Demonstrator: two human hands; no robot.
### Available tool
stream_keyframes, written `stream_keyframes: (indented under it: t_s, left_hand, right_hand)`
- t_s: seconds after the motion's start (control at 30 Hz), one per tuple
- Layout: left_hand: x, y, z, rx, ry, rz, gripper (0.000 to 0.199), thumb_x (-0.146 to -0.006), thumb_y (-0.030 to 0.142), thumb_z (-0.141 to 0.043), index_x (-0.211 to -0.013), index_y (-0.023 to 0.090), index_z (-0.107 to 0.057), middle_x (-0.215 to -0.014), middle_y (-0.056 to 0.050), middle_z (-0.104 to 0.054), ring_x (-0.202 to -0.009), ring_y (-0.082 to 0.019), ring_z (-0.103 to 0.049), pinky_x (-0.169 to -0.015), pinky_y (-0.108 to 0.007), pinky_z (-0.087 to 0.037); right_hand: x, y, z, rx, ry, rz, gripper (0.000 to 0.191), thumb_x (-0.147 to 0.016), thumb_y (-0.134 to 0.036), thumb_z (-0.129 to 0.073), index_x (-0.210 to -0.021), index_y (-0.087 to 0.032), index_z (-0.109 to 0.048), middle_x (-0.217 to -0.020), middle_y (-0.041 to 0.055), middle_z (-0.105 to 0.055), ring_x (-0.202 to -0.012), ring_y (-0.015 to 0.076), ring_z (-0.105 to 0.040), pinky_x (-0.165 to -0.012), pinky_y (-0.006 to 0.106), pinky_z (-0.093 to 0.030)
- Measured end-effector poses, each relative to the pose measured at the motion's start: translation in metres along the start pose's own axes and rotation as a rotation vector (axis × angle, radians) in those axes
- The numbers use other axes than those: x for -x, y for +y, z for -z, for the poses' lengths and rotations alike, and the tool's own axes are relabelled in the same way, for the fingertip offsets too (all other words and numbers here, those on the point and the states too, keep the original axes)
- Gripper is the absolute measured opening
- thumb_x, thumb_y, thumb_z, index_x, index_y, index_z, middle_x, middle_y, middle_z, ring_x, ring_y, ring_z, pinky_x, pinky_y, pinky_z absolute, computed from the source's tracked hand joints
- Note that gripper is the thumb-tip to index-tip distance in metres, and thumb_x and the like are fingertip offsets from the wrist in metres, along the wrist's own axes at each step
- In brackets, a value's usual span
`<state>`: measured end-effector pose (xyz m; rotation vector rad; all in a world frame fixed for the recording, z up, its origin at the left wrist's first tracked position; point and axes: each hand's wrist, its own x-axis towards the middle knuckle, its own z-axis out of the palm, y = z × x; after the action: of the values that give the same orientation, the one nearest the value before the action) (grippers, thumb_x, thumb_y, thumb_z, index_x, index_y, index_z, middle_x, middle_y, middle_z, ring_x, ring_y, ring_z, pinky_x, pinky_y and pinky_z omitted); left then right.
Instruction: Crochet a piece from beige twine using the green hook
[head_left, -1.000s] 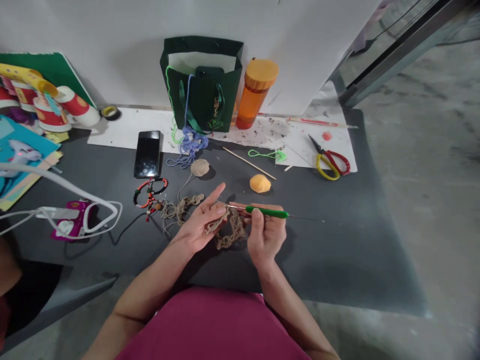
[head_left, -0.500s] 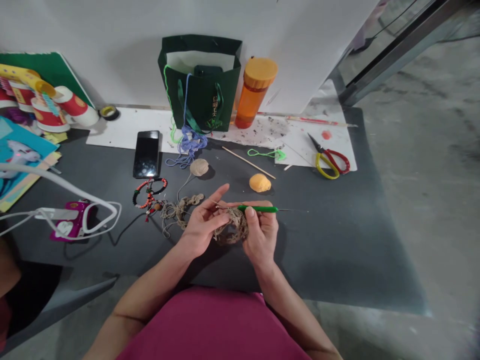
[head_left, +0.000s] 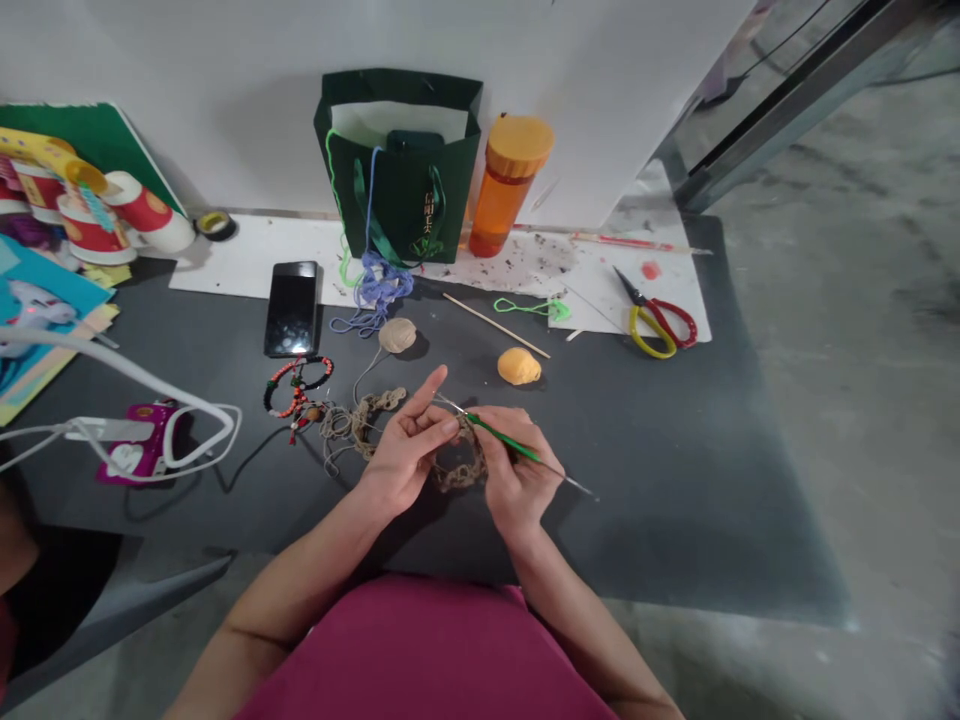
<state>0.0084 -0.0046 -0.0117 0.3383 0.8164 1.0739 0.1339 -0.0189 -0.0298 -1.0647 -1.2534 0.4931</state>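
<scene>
Over the dark table's front part, my left hand (head_left: pixel 405 445) pinches the edge of a brown crocheted piece (head_left: pixel 459 474), with its index finger raised. My right hand (head_left: pixel 521 470) is closed around a green-handled crochet hook (head_left: pixel 510 440). The hook's metal tip points up and left beside my left fingers, and its rear end slants down to the right. More brown crochet work (head_left: pixel 365 425) lies just left of my left hand, with loose yarn. A strand runs from there to a small beige yarn ball (head_left: pixel 397 336).
Behind are a yellow ball (head_left: pixel 519 366), a thin stick (head_left: pixel 495 325), scissors (head_left: pixel 651 318), a green bag (head_left: pixel 405 180) and an orange bottle (head_left: pixel 506 190). Leftward lie a phone (head_left: pixel 292 308), beaded bracelets (head_left: pixel 281 390) and a purple device (head_left: pixel 142 445) under white cables.
The hook has tilted from nearly level to slanting, its rear end now lower. My right hand has turned with it, and my left index finger has shifted slightly left.
</scene>
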Motion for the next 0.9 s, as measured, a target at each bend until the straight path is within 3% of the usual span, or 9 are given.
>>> stream_keyframes:
  t_s: [0.13, 0.3, 0.4, 0.6, 0.73, 0.9]
  left_hand:
    - [-0.001, 0.004, -0.001, 0.043, -0.007, 0.068, 0.091, -0.062, 0.016, -0.095, -0.145, 0.025, -0.059, -0.070, 0.009, -0.068, -0.060, -0.004, -0.059, -0.064, -0.016, -0.049]
    - [0.001, 0.010, -0.001, 0.055, -0.001, 0.141, 0.104, -0.062, 0.014, -0.094, -0.154, 0.024, -0.047, -0.071, 0.009, -0.069, -0.057, -0.003, -0.057, -0.062, -0.015, -0.049]
    - [0.001, 0.012, 0.000, 0.038, -0.028, 0.157, 0.108, -0.063, 0.013, -0.094, -0.157, 0.025, -0.043, -0.072, 0.008, -0.069, -0.057, -0.004, -0.058, -0.063, -0.016, -0.049]
    - [0.000, 0.014, 0.006, 0.043, -0.092, 0.180, 0.080, -0.068, 0.012, -0.089, -0.143, 0.025, -0.062, -0.068, 0.007, -0.068, -0.056, -0.004, -0.056, -0.058, -0.014, -0.045]
    - [-0.002, 0.016, 0.007, 0.097, -0.161, 0.262, 0.065, -0.065, 0.011, -0.089, -0.127, 0.023, -0.074, -0.068, 0.004, -0.068, -0.053, -0.003, -0.052, -0.055, -0.013, -0.043]
    - [-0.003, 0.015, 0.004, 0.078, -0.183, 0.291, 0.062, -0.062, 0.009, -0.089, -0.121, 0.022, -0.077, -0.070, 0.003, -0.070, -0.051, -0.002, -0.051, -0.049, -0.013, -0.038]
  right_hand:
    - [0.003, 0.001, -0.001, -0.040, 0.056, -0.139, 0.006, -0.093, -0.025, -0.069, -0.090, -0.024, -0.074, -0.082, 0.0024, -0.081, -0.077, 0.0192, -0.077, -0.075, 0.036, -0.063]
    - [0.010, 0.003, 0.004, -0.043, 0.065, -0.387, 0.016, -0.095, -0.037, -0.066, -0.094, -0.022, -0.070, -0.084, 0.0046, -0.081, -0.076, 0.0203, -0.078, -0.071, 0.035, -0.063]
    - [0.009, 0.001, 0.004, 0.011, 0.091, -0.383, 0.018, -0.094, -0.040, -0.065, -0.092, -0.022, -0.067, -0.080, 0.0033, -0.078, -0.071, 0.0190, -0.077, -0.067, 0.032, -0.062]
    - [0.002, -0.001, 0.006, 0.056, 0.161, -0.372, 0.022, -0.095, -0.045, -0.063, -0.088, -0.024, -0.065, -0.073, 0.0000, -0.071, -0.062, 0.0154, -0.067, -0.060, 0.029, -0.055]
    - [0.001, 0.002, 0.007, -0.100, 0.139, -0.591, 0.025, -0.094, -0.050, -0.062, -0.087, -0.025, -0.062, -0.073, -0.0013, -0.066, -0.065, 0.0163, -0.065, -0.064, 0.031, -0.055]
    - [-0.003, 0.001, 0.002, -0.401, 0.124, -0.847, 0.032, -0.084, -0.054, -0.073, -0.082, -0.025, -0.059, -0.063, -0.0062, -0.060, -0.051, 0.0121, -0.057, -0.054, 0.027, -0.051]
